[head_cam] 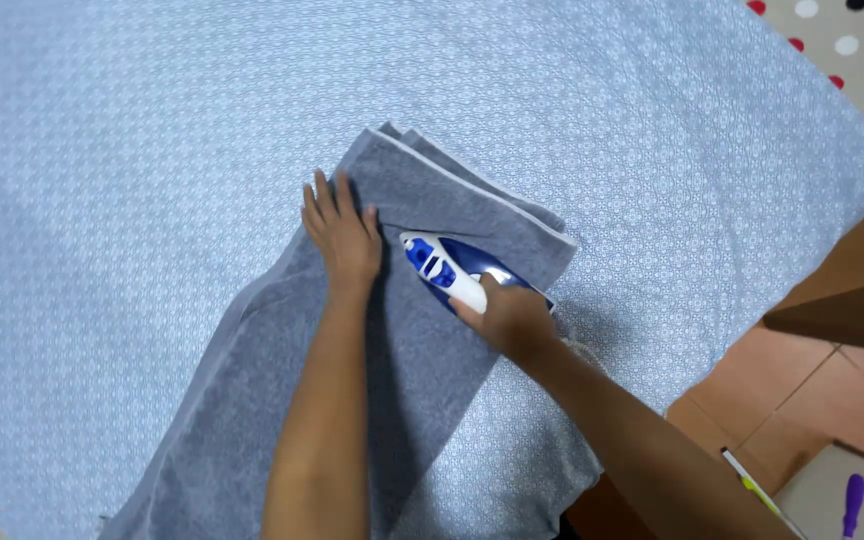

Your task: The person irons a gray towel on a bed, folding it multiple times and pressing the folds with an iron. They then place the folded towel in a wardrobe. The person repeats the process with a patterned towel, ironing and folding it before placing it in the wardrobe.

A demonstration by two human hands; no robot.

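Note:
A folded grey towel (422,360) lies diagonally on a light blue patterned sheet (132,170). My left hand (344,235) rests flat on the towel near its upper end, fingers together, pressing the cloth down. Just to its right, a blue and white iron (442,265) sits on the towel with its tip pointing up and left. My right hand (508,318) is closed around the iron's handle. The rear of the iron is hidden under that hand.
The sheet's edge runs down the right side. Beyond it is an orange tiled floor (782,400) and a brown wooden piece (852,290). A polka-dot cloth (852,50) shows at the top right. A purple object (853,500) and a thin white stick (757,490) lie at the bottom right.

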